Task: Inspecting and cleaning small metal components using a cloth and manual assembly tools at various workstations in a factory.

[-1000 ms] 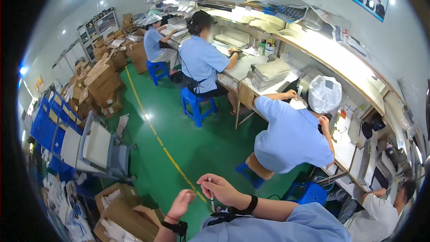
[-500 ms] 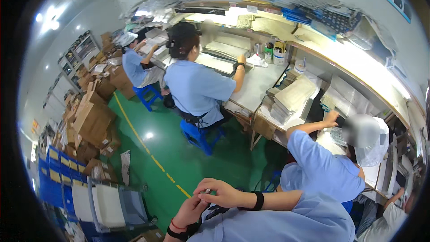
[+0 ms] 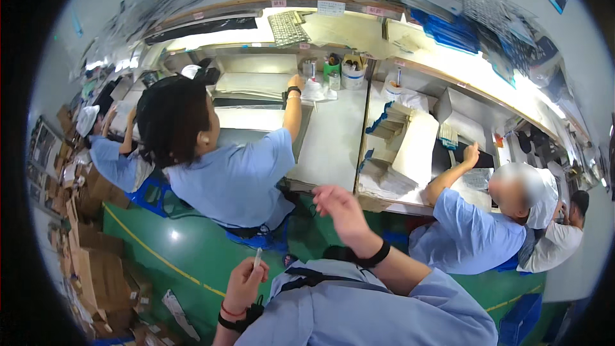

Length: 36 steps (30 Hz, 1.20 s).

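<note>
In front of my body, low in the view, my left hand (image 3: 243, 288) is closed on a small, slim, whitish stick-like object (image 3: 257, 259). One end of it pokes up past my thumb and fingers. The rest is hidden in the grip, and its kind does not show. A red cord and a dark band circle that wrist. My right hand (image 3: 342, 213) is raised higher, a little short of the bench edge, with nothing visible in it. Its fingers are loosely bent, partly apart and slightly blurred.
Co-workers in blue shirts sit at the bench, one (image 3: 224, 166) ahead left, another (image 3: 477, 224) at right. A stack of pale sheets (image 3: 413, 147) stands between them on the white bench (image 3: 330, 138). Cardboard boxes (image 3: 102, 275) line the left; a blue bin (image 3: 520, 320) sits lower right.
My hands, together before, have come apart: the right rose and the left stayed low with the whitish stick. The view has turned right and nearer the bench.
</note>
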Available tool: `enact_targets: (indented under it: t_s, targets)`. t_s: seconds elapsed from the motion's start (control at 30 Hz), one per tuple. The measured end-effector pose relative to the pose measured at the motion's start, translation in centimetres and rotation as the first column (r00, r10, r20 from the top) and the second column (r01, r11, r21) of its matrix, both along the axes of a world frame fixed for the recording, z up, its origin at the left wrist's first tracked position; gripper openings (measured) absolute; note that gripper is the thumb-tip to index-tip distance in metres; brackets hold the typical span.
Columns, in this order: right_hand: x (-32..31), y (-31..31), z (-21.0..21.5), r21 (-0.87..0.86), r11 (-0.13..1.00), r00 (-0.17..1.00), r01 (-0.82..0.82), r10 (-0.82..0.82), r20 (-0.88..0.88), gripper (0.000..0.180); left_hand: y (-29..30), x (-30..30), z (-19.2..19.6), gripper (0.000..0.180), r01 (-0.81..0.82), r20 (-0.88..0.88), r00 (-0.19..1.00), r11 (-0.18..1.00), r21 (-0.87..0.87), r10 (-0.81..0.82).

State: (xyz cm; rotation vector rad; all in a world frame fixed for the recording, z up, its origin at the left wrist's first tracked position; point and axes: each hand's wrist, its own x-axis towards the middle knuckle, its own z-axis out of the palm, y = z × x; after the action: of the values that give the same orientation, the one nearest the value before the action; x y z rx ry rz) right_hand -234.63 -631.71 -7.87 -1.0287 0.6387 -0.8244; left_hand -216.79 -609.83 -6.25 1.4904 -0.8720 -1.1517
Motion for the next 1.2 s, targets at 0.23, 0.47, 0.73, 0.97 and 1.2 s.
enact_targets:
  t_s: [0.23, 0.47, 0.73, 0.97, 1.2]
  targets:
    - [7.5, -18.9, -0.9, 0.180, 0.905, 0.923, 0.385, -0.375, -0.086, 0.019, -10.1, 6.8, -0.7, 0.014, 0.144, -0.094, 0.985, 0.989, 0.013, -0.142]
    - [16.9, -49.4, -11.2, -0.261, 0.808, 0.756, 0.528, -0.587, -0.289, 0.022, -16.7, 9.6, -0.5, 0.017, -0.010, -0.020, 1.000, 0.992, 0.124, 0.012]
    - [25.5, -56.4, -13.6, -0.696, 0.712, 0.470, 0.091, -0.647, -0.600, 0.029, -17.7, 10.4, -1.6, 0.017, -0.304, -0.028, 0.948, 0.932, 0.197, 0.316]
    - [28.4, -59.0, -14.2, -0.741, 0.671, 0.494, 0.028, -0.654, -0.573, 0.028, -19.9, 10.8, -1.6, 0.016, -0.357, -0.054, 0.925, 0.909, 0.214, 0.376]
    - [29.4, -59.7, -15.3, -0.777, 0.630, 0.514, -0.009, -0.663, -0.544, 0.028, -21.3, 11.6, -1.2, 0.014, -0.374, 0.021, 0.924, 0.894, 0.246, 0.381]
